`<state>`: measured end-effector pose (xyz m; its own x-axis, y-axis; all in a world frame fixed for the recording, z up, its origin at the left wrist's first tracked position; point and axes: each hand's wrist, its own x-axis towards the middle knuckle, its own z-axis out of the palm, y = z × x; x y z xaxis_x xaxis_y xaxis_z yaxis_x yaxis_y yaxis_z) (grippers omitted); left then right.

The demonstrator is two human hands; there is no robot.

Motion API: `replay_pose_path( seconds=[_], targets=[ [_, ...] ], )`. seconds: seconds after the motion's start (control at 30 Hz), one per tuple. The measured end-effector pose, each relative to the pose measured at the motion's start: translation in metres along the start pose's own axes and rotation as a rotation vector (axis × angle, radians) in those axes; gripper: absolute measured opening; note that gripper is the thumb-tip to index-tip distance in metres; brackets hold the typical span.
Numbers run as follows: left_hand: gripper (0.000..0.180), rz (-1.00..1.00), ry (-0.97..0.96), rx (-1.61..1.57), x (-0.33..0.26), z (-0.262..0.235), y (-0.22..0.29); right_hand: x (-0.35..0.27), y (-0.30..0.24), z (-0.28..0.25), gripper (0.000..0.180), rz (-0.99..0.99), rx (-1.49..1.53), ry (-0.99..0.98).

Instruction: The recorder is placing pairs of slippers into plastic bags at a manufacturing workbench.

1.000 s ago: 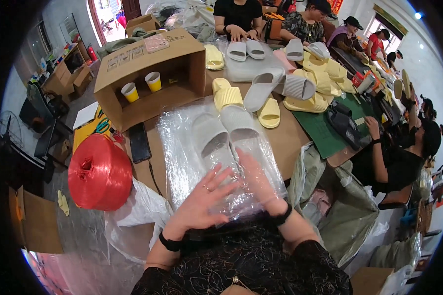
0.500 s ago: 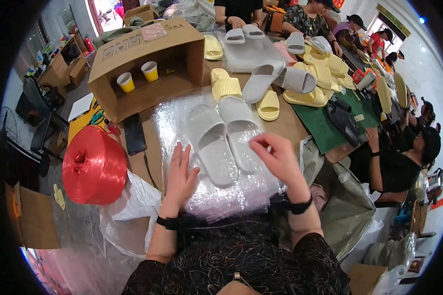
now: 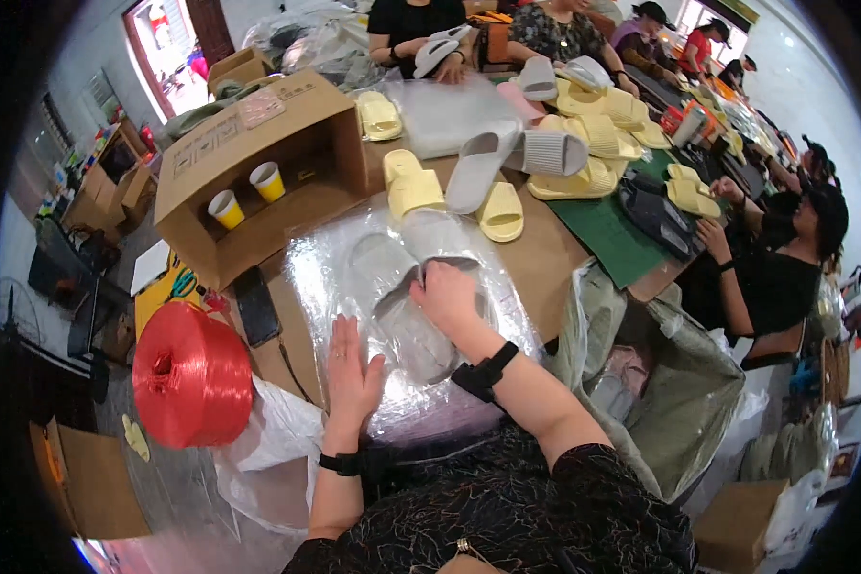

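Observation:
A pair of grey slippers [image 3: 413, 346] lies in the middle, under or inside clear plastic on a stack of clear plastic bags [image 3: 313, 258]. My left hand [image 3: 354, 375] rests flat on the left side of the plastic, its fingers stretched out and holding nothing. Over the straps of the slippers is my right hand [image 3: 447, 298], fingers curled and closed. Its fingertips are turned away, so whatever they pinch is hidden. The hand also covers part of the slippers.
An open cardboard box [image 3: 191, 182] with two yellow-and-white cups stands at the back left. A red twine roll [image 3: 196, 378] and a black phone [image 3: 256, 306] are left of the bags. Yellow slippers [image 3: 416, 191] lie beyond; a grey-green sack [image 3: 665, 402] hangs at right.
My right hand has come left and inward over the slippers. My left hand stays flat. Across the table a person has lifted light slippers; yellow slippers now show by the right-hand person's hands.

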<state>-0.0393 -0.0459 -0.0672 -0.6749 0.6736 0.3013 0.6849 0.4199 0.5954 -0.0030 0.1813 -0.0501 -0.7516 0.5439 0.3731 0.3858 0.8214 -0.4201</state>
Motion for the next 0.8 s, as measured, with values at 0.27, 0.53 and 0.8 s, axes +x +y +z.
replay_pose_path(
  seconds=[0.27,0.53,0.8],
  targets=[
    [0.073,0.036,0.043,-0.075,-0.001,0.003,-0.004,-0.016,0.012,-0.026,0.024,0.151,0.482,0.08],
    [0.073,0.038,0.04,0.007,0.001,0.006,-0.004,-0.116,0.153,-0.1,0.026,0.552,1.603,0.945],
    [0.07,0.031,0.007,-0.006,0.001,0.007,-0.005,-0.224,0.24,-0.139,0.021,1.081,1.663,1.297]
  ],
)
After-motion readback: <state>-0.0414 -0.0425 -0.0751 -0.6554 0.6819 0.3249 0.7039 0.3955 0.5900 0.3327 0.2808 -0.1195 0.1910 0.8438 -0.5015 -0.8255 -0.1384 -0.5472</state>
